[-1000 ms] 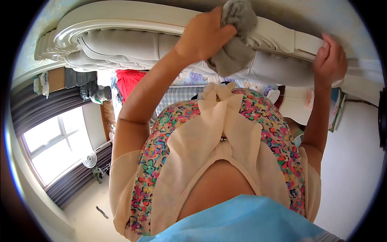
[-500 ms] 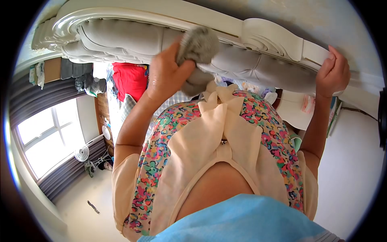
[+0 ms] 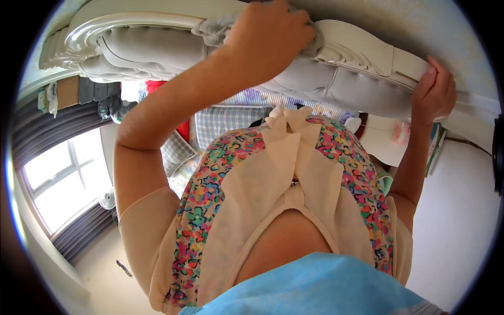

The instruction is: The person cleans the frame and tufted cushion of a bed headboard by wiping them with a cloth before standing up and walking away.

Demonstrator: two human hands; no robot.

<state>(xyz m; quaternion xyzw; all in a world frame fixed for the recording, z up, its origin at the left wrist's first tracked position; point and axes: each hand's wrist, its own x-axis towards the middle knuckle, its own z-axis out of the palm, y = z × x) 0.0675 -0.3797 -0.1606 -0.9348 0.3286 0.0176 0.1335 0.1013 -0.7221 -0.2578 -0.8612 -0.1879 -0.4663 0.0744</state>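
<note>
A bunched grey cloth (image 3: 215, 30) lies against the top rail of the pale carved headboard (image 3: 362, 44). My left hand (image 3: 273, 39) is closed over the cloth and presses it to the rail, covering part of it; cloth shows on both sides of the hand. At the headboard's right end, my right hand (image 3: 434, 94) is curled round the edge, fingers together. Grey tufted padding (image 3: 152, 47) runs below the rail.
Below the headboard lie a checked pillow (image 3: 226, 123), a smaller checked cushion (image 3: 176, 152) and red fabric (image 3: 182, 128). A white bedside surface (image 3: 378, 136) is at the right. A window (image 3: 65, 176) with grey curtains and a white fan (image 3: 107, 198) are at the left.
My left hand first moved left along the headboard with the cloth, then up and right onto the rail, where the cloth is now spread wider. My right hand has stayed at the headboard's right end.
</note>
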